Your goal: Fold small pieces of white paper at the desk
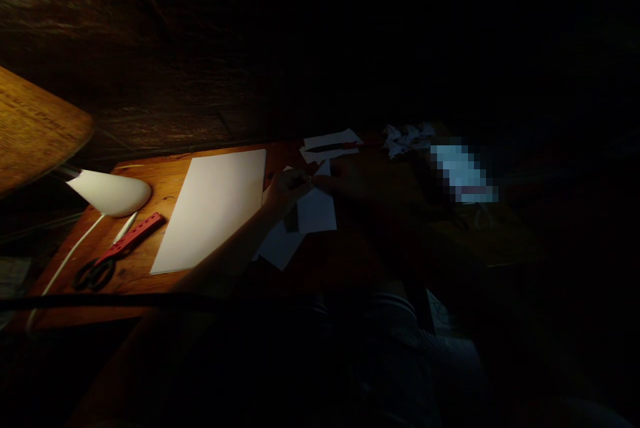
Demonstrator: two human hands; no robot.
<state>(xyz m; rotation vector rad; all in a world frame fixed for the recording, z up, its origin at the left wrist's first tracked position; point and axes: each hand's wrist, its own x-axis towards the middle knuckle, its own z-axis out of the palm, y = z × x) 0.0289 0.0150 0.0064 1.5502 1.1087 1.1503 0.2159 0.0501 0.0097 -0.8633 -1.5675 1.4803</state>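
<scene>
A small white sheet of paper (319, 209) is pinched at its upper edge between my two hands, above the table. My left hand (289, 185) has its fingers closed at the sheet's upper left. Darker and partly lost in shadow, my right hand (343, 181) grips the upper right corner with bent fingers. Under the held sheet, toward me, another white paper piece (283, 249) lies on the wooden table (367, 241). To the left of my left hand rests a large stack of white paper (215, 205), partly covered by my forearm.
White paper strips (331, 141) lie behind my hands, with several folded paper shapes (406, 140) to their right. A blurred bright screen (463, 173) stands farther right. At left are a white lamp base (113, 193), black-handled scissors (95, 275), a red slotted object (133, 236) and a cord (70, 251).
</scene>
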